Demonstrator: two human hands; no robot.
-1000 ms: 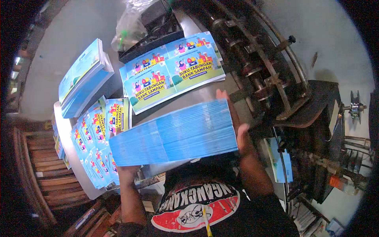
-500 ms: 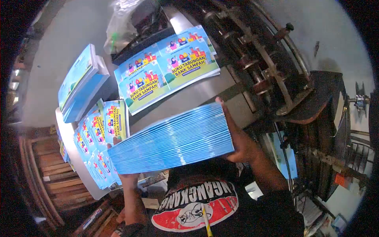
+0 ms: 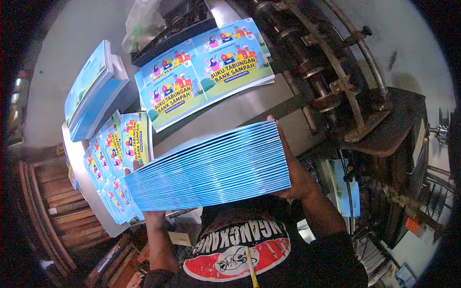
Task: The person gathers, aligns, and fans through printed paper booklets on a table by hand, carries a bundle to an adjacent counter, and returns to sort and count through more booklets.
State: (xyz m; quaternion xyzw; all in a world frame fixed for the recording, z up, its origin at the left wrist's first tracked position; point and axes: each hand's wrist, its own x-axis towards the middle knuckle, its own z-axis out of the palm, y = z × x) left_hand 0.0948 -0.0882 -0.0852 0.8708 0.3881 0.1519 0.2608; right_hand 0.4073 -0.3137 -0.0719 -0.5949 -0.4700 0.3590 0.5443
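A thick stack of folded booklets (image 3: 211,168), blue edges facing me, is held up in front of my chest between both hands. My left hand (image 3: 154,219) grips its left end, with fingertips showing over the top and the palm partly hidden. At the right end, my right hand (image 3: 296,178) is closed around the stack's short side, thumb at the top corner. Just beyond lies a pile of printed cover sheets (image 3: 211,89) reading "BUKU TABUNGAN BANK SAMPAH". More printed booklets (image 3: 133,139) are spread beside my left hand.
Another booklet stack (image 3: 89,86) stands tilted at the left on the metal table (image 3: 108,224). A machine with metal rollers and bars (image 3: 321,81) fills the upper right. A clear plastic bag (image 3: 139,24) lies at the back. Wooden shelving (image 3: 60,192) is at lower left.
The view has shifted slightly, and the surroundings on the left sit a little higher and further left. Both hands keep hold of the booklet stack, which stays nearly in place.
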